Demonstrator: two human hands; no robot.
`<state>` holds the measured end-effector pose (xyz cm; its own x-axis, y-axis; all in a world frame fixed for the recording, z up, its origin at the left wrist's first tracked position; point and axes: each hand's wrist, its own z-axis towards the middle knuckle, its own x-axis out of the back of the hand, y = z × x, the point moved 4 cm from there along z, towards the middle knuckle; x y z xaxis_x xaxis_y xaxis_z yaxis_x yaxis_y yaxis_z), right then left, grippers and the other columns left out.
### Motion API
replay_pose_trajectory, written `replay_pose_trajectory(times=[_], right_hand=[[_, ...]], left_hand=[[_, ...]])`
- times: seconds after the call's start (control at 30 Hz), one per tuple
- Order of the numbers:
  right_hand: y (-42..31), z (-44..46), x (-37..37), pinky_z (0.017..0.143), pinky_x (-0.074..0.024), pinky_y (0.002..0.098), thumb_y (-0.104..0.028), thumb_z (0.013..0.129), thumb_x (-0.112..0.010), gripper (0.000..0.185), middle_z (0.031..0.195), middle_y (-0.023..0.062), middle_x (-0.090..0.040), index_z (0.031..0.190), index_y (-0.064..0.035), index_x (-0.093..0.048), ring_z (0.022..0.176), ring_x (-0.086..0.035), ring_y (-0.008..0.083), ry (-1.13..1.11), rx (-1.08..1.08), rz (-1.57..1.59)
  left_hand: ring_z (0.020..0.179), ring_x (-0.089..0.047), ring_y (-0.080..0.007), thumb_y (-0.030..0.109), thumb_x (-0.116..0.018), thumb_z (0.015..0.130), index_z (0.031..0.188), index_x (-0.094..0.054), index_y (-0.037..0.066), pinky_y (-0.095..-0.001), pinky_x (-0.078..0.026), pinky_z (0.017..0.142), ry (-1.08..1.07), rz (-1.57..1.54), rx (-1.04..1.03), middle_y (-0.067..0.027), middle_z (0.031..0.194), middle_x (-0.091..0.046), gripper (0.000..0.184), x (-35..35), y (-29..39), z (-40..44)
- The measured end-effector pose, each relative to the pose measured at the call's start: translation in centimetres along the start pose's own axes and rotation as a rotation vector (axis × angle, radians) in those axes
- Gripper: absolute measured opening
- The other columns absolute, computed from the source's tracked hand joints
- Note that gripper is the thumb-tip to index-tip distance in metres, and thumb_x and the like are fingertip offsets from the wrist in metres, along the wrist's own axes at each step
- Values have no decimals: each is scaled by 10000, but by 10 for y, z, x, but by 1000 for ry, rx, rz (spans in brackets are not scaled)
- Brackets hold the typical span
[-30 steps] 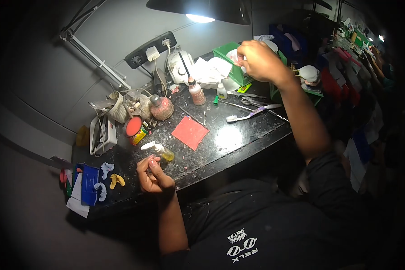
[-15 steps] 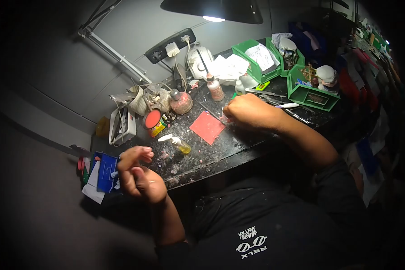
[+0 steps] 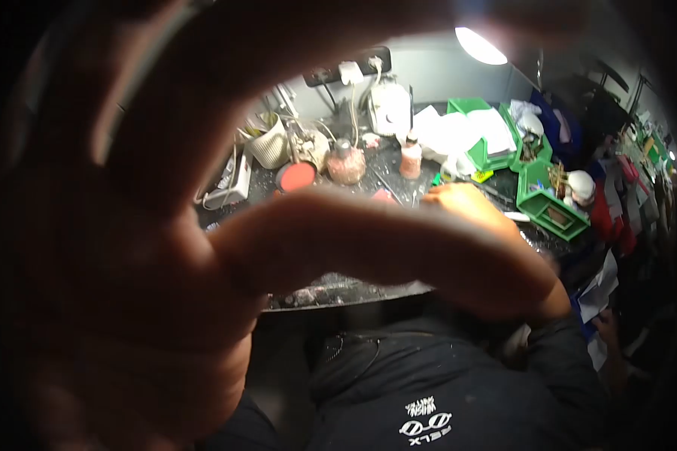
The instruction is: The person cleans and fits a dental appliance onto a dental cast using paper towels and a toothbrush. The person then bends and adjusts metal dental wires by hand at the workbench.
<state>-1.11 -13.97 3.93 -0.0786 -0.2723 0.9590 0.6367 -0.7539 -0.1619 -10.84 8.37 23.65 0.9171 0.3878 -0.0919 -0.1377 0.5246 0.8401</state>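
Observation:
My left hand (image 3: pixel 150 278) is very close to the camera and fills the left side of the view. Its fingers are spread, with the thumb stretched across to the right, and nothing shows in its grasp. My right hand (image 3: pixel 462 201) rests low over the dark worktop with its fingers curled; what they hold, if anything, is hidden. Close to its left, a corner of the pink sheet (image 3: pixel 384 195) shows above my left thumb. Behind it stands a bottle of pinkish contents (image 3: pixel 411 159).
Green bins (image 3: pixel 553 207) hold papers and tools at the right. A round jar (image 3: pixel 346 164), an open tin with a red top (image 3: pixel 297 177) and a ribbed white cup (image 3: pixel 269 144) stand at the back left. A lit lamp (image 3: pixel 481 46) hangs above.
My left hand has risen from the table's left edge to just before the camera, covering much of the bench. The view has shifted; my right hand stays at the worktop.

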Motion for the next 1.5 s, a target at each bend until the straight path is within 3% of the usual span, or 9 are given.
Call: replay_pose_trajectory(times=[0.27, 0.33, 0.4, 0.47, 0.6, 0.67, 0.7, 0.87, 1.5], right_hand=[[-15, -7, 25, 736, -541, 454, -188, 863, -721, 172, 859, 146, -680, 845, -30, -656, 813, -676, 364, -13, -77, 77], [-27, -11, 35, 729, -545, 440, -190, 857, -739, 172, 875, 142, -689, 855, -30, -677, 818, -681, 355, -5, -61, 98], [-63, -21, 58, 667, -541, 389, -206, 846, -797, 203, 823, 104, -700, 914, -28, -727, 748, -694, 274, 114, 202, 579], [-109, -39, 100, 630, -561, 371, -318, 898, -795, 321, 870, 160, -726, 980, -11, -749, 706, -698, 253, 119, 311, 908], [-143, -57, 119, 612, -605, 381, -444, 951, -717, 487, 942, 362, -685, 1101, 20, -734, 677, -726, 316, 132, 689, 1451], [-150, -52, 122, 664, -613, 409, -392, 988, -681, 439, 964, 378, -678, 1127, 22, -723, 726, -746, 340, 70, 807, 1527], [-157, -51, 119, 775, -613, 425, -317, 1013, -652, 328, 937, 315, -706, 1101, -12, -738, 712, -738, 367, 135, 779, 1611], [-162, -43, 109, 812, -600, 432, -318, 1005, -662, 323, 986, 313, -691, 1084, -15, -744, 781, -720, 373, 35, 698, 1656], [-143, -68, 116, 951, -550, 460, -322, 975, -699, 306, 1170, 305, -633, 1021, -26, -765, 1042, -648, 398, 10, 493, 1659]], left_hand=[[1131, -567, -560, 575, -268, 1076, 1517, -361, 54, -625, -581, 799, 239, -68, -142, -330, 1351, -498, 689, 1, 26, -62], [1004, -621, -548, 612, -222, 1068, 1330, -479, -8, -636, -578, 745, 253, 89, -99, -301, 1116, -584, 720, -4, 10, -66], [1029, -623, -500, 655, -174, 1052, 1119, -571, -34, -552, -576, 744, 413, 35, -97, -299, 1077, -619, 798, 3, -22, -83], [1072, -649, -383, 676, -60, 1030, 1117, -589, -72, -458, -537, 853, 569, -218, -90, -285, 1085, -660, 920, 20, -78, -101], [876, -692, -351, 569, -228, 1074, 1067, -624, -53, -399, -541, 701, 874, -140, -21, -269, 1055, -694, 738, 64, -158, -140], [793, -676, -270, 513, -270, 1082, 1031, -607, -35, -346, -499, 668, 987, -128, -80, -231, 998, -706, 645, 79, -175, -151], [793, -676, -270, 513, -270, 1082, 1031, -607, -35, -346, -499, 668, 986, -129, -68, -231, 998, -706, 645, 87, -183, -156], [677, -593, -237, 502, -364, 1058, 1014, -622, -24, -324, -422, 567, 1155, -100, -121, -181, 903, -680, 587, 105, -207, -172], [656, -585, -228, 458, -365, 1070, 1092, -595, -37, -314, -419, 548, 1133, -67, -151, -197, 986, -673, 546, 104, -211, -175]])
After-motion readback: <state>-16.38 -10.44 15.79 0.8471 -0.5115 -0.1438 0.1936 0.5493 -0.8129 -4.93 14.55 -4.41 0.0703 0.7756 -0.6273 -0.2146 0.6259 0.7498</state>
